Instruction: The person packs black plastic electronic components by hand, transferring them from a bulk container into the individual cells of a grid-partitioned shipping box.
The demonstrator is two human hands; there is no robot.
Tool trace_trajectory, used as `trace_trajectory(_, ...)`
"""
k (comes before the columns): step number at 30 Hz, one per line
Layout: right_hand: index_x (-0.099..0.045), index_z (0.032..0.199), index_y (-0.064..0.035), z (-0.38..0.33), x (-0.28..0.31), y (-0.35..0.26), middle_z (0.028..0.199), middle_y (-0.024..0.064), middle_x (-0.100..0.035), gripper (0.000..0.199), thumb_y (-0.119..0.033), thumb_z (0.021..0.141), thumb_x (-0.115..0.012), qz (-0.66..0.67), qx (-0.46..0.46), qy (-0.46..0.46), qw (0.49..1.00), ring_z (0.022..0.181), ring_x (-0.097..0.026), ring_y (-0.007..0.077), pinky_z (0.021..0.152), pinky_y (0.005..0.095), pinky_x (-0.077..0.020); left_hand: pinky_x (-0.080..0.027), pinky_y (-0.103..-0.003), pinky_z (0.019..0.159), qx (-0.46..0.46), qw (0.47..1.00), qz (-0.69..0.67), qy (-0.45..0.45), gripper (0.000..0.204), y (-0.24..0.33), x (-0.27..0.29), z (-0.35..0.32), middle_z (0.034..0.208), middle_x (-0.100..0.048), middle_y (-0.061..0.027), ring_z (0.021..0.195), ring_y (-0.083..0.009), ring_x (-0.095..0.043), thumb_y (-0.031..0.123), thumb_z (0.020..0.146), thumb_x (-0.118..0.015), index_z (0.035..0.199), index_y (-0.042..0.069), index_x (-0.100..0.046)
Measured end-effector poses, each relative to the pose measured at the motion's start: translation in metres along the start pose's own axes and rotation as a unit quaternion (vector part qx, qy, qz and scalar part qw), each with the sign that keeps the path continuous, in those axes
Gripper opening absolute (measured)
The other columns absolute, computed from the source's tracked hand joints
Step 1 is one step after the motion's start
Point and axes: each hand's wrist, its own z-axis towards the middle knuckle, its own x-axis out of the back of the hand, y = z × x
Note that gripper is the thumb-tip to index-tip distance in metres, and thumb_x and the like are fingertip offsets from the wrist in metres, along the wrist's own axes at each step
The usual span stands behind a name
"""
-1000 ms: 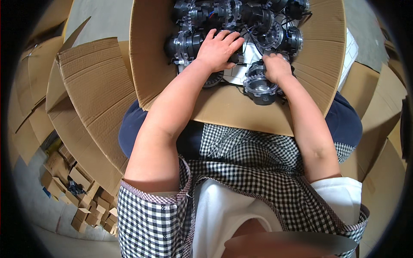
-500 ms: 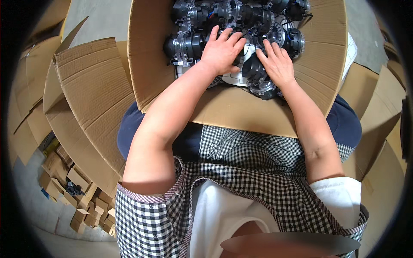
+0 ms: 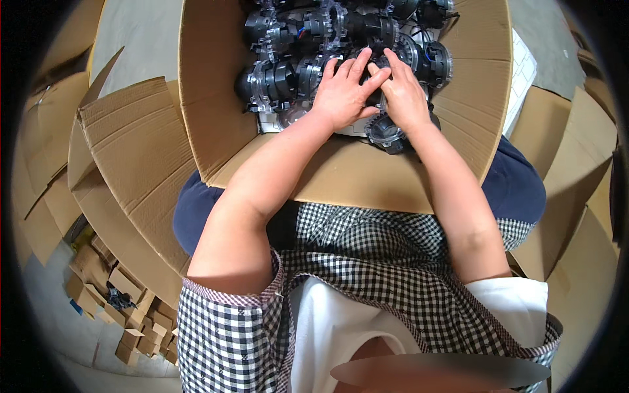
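Observation:
Both of my hands reach into an open cardboard box (image 3: 354, 171) that holds several black round units with clear plastic rims and thin wires, too partly covered to name. My left hand (image 3: 342, 95) lies palm down over the middle units, its fingers spread. Close beside it, my right hand (image 3: 405, 98) stretches its fingers forward over other units, and the fingertips of both hands nearly meet. Under the right wrist, one black and clear unit (image 3: 388, 134) sits by the near wall. Another unit (image 3: 265, 85) rests at the left. What lies beneath my palms is hidden.
Tall cardboard flaps (image 3: 134, 141) stand at the left, with more cardboard (image 3: 567, 157) at the right. Small open cartons (image 3: 147, 327) lie on the floor at lower left. A white sheet with printed lines (image 3: 521, 75) shows outside the box's right wall.
My right hand has moved left and forward, closing the gap to my left hand. The box appears slightly farther left and lower in view. The near unit now sits partly under my right wrist.

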Motion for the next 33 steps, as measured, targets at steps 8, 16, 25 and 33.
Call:
trace_trajectory(8, -0.046, 0.133, 0.0081, 0.002, -0.027, -0.005, 0.133, 0.0297, -0.048, 0.055, -0.015, 0.085, -0.061, 0.233, -0.473, 0.023, 0.849, 0.122, -0.051, 0.0406, 0.106, 0.043, -0.0383, -0.02, -0.054, 0.114, 0.021, 1.0, 0.009, 0.015, 0.092, 0.005, -0.003, 0.0, 0.158, -0.022, -0.0065, 0.14, -0.0298, -0.029, 0.057, 0.07, -0.073, 0.146, 0.021, -0.036)
trace_trajectory(16, -0.052, 0.127, 0.0084, 0.008, -0.023, 0.008, 0.135, 0.0388, -0.042, 0.046, -0.021, 0.091, -0.053, 0.147, -0.318, 0.014, 0.936, 0.124, -0.046, 0.0491, 0.106, 0.0456, -0.0388, -0.029, -0.055, 0.109, -0.019, 0.998, 0.052, -0.014, 0.1, 0.0, -0.007, 0.012, 0.153, -0.034, -0.0083, 0.125, -0.0332, -0.049, 0.057, 0.071, -0.073, 0.15, 0.016, -0.028)
trace_trajectory(25, -0.049, 0.138, -0.0165, 0.002, 0.035, 0.008, 0.139, 0.0142, -0.05, 0.059, -0.035, 0.084, -0.064, -0.046, -0.453, -0.463, 0.76, 0.126, -0.053, 0.0323, 0.1, 0.044, -0.0457, -0.034, -0.052, 0.107, 0.028, 0.999, 0.016, -0.041, 0.1, -0.007, 0.001, 0.009, 0.152, -0.036, -0.0075, 0.128, -0.0328, -0.048, 0.049, 0.069, -0.077, 0.15, 0.022, -0.026)
trace_trajectory(33, -0.07, 0.11, -0.0111, 0.001, 0.046, 0.005, 0.118, 0.0191, -0.06, 0.027, -0.013, 0.085, -0.061, -0.117, -0.378, -0.332, 0.856, 0.111, -0.059, 0.0376, 0.092, 0.0446, -0.0527, -0.034, -0.055, 0.106, 0.035, 0.997, -0.003, -0.066, 0.097, -0.007, 0.007, 0.012, 0.146, -0.041, -0.0077, 0.128, -0.0284, -0.048, 0.045, 0.067, -0.08, 0.148, 0.03, -0.03)
